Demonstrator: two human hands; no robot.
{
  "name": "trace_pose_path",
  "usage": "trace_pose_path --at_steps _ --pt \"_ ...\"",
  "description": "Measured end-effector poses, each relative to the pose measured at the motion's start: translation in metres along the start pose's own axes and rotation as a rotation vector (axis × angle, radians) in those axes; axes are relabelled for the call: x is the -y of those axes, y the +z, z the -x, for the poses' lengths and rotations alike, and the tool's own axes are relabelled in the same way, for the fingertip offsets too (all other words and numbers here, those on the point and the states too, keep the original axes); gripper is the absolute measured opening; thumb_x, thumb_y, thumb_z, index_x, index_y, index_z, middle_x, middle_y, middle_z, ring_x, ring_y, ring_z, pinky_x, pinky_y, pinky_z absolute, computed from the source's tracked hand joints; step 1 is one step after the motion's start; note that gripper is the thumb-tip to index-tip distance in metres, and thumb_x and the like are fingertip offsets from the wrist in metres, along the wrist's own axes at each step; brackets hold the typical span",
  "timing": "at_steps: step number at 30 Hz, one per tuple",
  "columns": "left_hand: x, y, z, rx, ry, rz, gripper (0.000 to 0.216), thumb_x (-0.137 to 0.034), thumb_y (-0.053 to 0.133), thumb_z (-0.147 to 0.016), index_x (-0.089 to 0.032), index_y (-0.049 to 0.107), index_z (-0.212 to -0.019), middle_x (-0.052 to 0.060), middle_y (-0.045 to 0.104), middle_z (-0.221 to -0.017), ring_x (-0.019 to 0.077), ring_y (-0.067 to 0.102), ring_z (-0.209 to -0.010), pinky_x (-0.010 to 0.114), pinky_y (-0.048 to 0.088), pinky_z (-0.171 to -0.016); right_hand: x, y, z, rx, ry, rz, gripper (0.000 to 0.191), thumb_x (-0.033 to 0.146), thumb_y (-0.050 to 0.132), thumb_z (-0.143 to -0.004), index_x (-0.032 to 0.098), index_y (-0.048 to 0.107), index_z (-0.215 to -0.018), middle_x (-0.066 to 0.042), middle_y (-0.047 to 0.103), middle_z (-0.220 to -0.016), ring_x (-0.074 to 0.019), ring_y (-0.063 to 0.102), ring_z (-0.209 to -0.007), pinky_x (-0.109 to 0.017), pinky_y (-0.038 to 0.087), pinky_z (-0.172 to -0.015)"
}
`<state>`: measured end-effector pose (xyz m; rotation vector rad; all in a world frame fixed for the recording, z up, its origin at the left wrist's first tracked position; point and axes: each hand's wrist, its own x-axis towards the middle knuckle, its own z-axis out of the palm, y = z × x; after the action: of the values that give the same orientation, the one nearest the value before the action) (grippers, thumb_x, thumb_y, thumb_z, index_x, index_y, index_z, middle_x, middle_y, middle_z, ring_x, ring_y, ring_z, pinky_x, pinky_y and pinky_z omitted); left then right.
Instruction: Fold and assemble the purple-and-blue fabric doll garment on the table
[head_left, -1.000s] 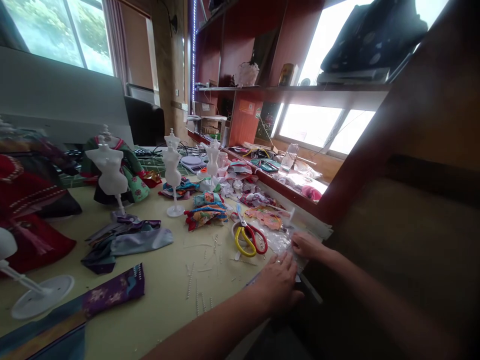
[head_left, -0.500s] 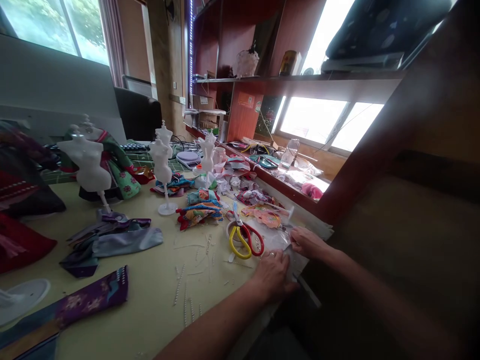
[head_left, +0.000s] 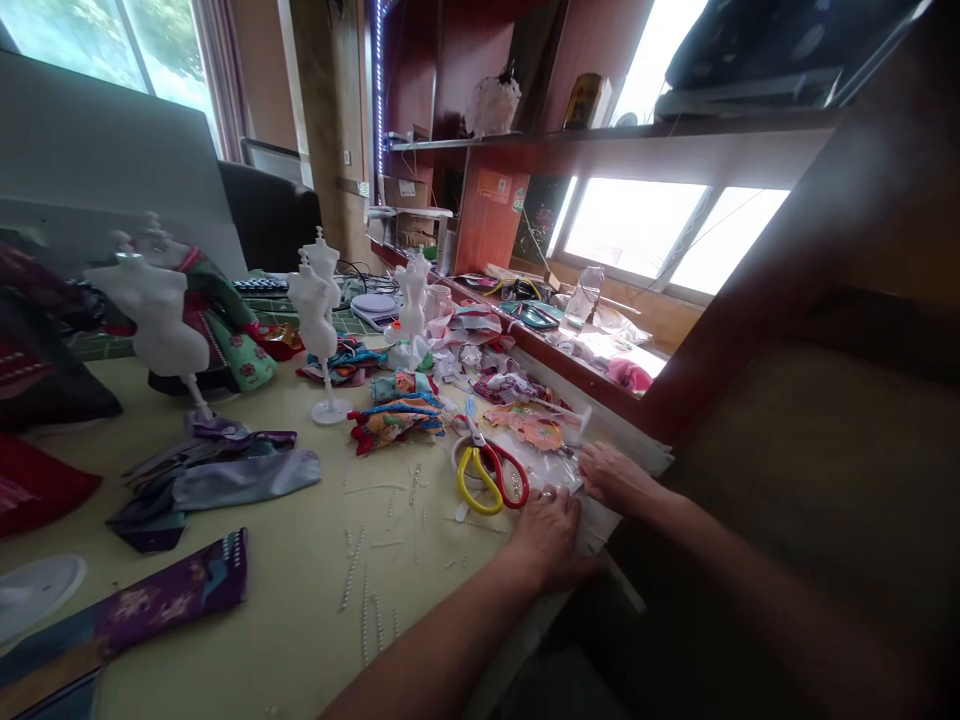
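Note:
My left hand (head_left: pixel 551 535) rests at the table's near right edge, fingers curled down by a clear plastic bag (head_left: pixel 534 462); a ring shows on one finger. What lies under its fingertips is hidden. Just beyond, my right hand (head_left: pixel 616 480) is closed at the bag's right side, its fingertips pressed on the plastic. Scissors (head_left: pixel 491 475) with one yellow and one red handle lie left of the bag, close to my left knuckles. A roll of tape is partly covered by them. Several short strips of beads (head_left: pixel 365 610) lie on the table to the left.
White mini dress forms (head_left: pixel 313 310) stand on the left and at the back. Small doll garments (head_left: pixel 397 415) are heaped in the middle, with a purple folded cloth (head_left: pixel 180 600) at front left. A red-brown shelf unit (head_left: pixel 480 220) rises behind on the right.
The view has shifted slightly, so the table items sit a little further left. My right hand has moved slightly; my left hand stays near the bag and scissors.

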<state>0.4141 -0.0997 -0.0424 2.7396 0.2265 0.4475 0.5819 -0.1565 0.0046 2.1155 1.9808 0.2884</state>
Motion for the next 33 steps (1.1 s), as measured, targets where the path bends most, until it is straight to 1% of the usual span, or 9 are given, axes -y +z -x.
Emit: trace_pose_path --at_steps 4,8,10,14,17,21,29,33 --pt "0.000 -0.001 0.000 -0.007 0.000 0.005 0.072 -0.063 0.056 -0.068 -0.010 0.049 -0.117 0.016 0.051 -0.124 0.0326 0.047 -0.112 0.044 0.033 -0.100 0.001 0.000 -0.002 -0.003 0.000 0.008 0.009 0.011 0.046 -0.078 0.014 0.054 -0.078 -0.012 0.056 -0.083 -0.0239 0.050 -0.080 -0.035 0.038 -0.074" --pt "0.000 0.000 0.002 -0.009 0.003 0.013 0.071 -0.063 0.055 -0.069 -0.010 0.050 -0.117 0.016 0.052 -0.123 0.0323 0.046 -0.113 0.044 0.032 -0.101 0.003 0.000 -0.001 -0.007 0.022 -0.040 0.008 0.010 0.047 -0.076 0.015 0.053 -0.078 -0.011 0.056 -0.084 -0.0230 0.050 -0.080 -0.034 0.037 -0.074" --pt "0.000 0.001 0.002 -0.011 0.003 0.016 0.072 -0.062 0.055 -0.069 -0.010 0.049 -0.118 0.016 0.050 -0.125 0.0325 0.046 -0.114 0.045 0.032 -0.101 0.003 0.000 0.001 -0.005 0.041 -0.086 0.008 0.010 0.048 -0.074 0.015 0.053 -0.077 -0.010 0.057 -0.082 -0.0215 0.051 -0.078 -0.032 0.038 -0.071" --pt "0.001 0.001 0.003 -0.013 0.003 0.020 0.071 -0.061 0.054 -0.071 -0.008 0.048 -0.119 0.017 0.048 -0.128 0.0334 0.045 -0.115 0.045 0.030 -0.102 0.001 0.000 0.006 -0.002 0.100 -0.207 0.008 0.013 0.045 -0.076 0.018 0.050 -0.072 -0.004 0.058 -0.072 -0.0152 0.050 -0.064 -0.026 0.036 -0.059" --pt "0.001 0.001 0.003 -0.012 0.003 0.022 0.071 -0.061 0.054 -0.071 -0.009 0.049 -0.118 0.017 0.048 -0.129 0.0337 0.045 -0.115 0.045 0.030 -0.102 -0.001 -0.001 0.007 -0.014 0.135 -0.301 0.008 0.015 0.043 -0.077 0.019 0.050 -0.075 -0.001 0.059 -0.070 -0.0127 0.050 -0.060 -0.023 0.035 -0.056" --pt "0.001 0.001 0.002 -0.014 -0.003 0.024 0.070 -0.061 0.055 -0.070 -0.008 0.052 -0.115 0.017 0.050 -0.126 0.0339 0.045 -0.114 0.045 0.030 -0.101 -0.002 -0.003 0.006 -0.036 0.171 -0.401 0.010 0.018 0.042 -0.078 0.019 0.050 -0.083 0.000 0.059 -0.072 -0.0126 0.052 -0.061 -0.023 0.036 -0.055" --pt "0.001 0.002 0.001 -0.005 -0.006 0.034 0.072 -0.061 0.056 -0.069 -0.007 0.052 -0.116 0.019 0.049 -0.128 0.0352 0.045 -0.115 0.045 0.032 -0.100 0.000 -0.007 0.005 -0.090 0.203 -0.514 0.009 0.021 0.046 -0.075 0.020 0.051 -0.083 0.000 0.060 -0.073 -0.0135 0.053 -0.061 -0.025 0.038 -0.057" --pt "0.001 0.002 0.001 -0.001 -0.003 0.038 0.073 -0.061 0.055 -0.070 -0.005 0.051 -0.118 0.020 0.048 -0.129 0.0362 0.043 -0.116 0.045 0.031 -0.100 0.000 -0.013 0.004 -0.128 0.231 -0.548 0.010 0.021 0.045 -0.075 0.020 0.052 -0.083 -0.001 0.062 -0.073 -0.0141 0.054 -0.061 -0.025 0.038 -0.057"
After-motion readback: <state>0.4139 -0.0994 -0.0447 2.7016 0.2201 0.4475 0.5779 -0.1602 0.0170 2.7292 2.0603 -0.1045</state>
